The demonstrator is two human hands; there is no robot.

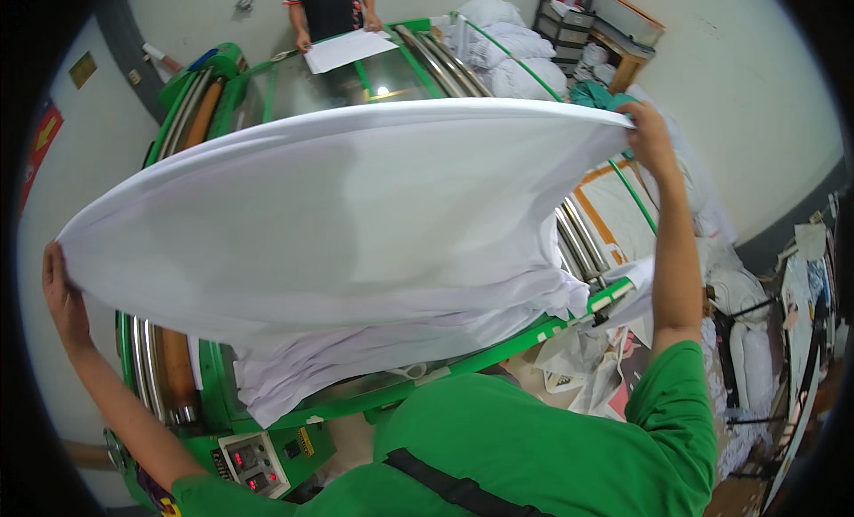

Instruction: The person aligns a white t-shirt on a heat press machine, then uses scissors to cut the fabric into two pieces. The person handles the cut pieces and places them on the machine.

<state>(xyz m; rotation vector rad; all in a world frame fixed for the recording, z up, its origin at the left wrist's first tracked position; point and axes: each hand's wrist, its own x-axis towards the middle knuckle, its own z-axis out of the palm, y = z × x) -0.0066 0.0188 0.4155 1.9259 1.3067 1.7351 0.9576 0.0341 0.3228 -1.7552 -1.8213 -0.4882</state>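
A large white sheet (356, 206) is stretched wide in the air above a green roller ironing machine (267, 419). My left hand (60, 290) grips the sheet's left corner at the far left. My right hand (648, 135) grips its right corner, raised at the upper right. The sheet's lower part lies bunched on the machine's front table. The cloth hides most of the machine's middle.
A person in a dark shirt (329, 10) stands at the machine's far end with a white cloth (349, 48). White laundry (507, 46) is piled at the back right. A control panel (253, 464) sits at the machine's front. Bags and clutter (756, 339) fill the floor at right.
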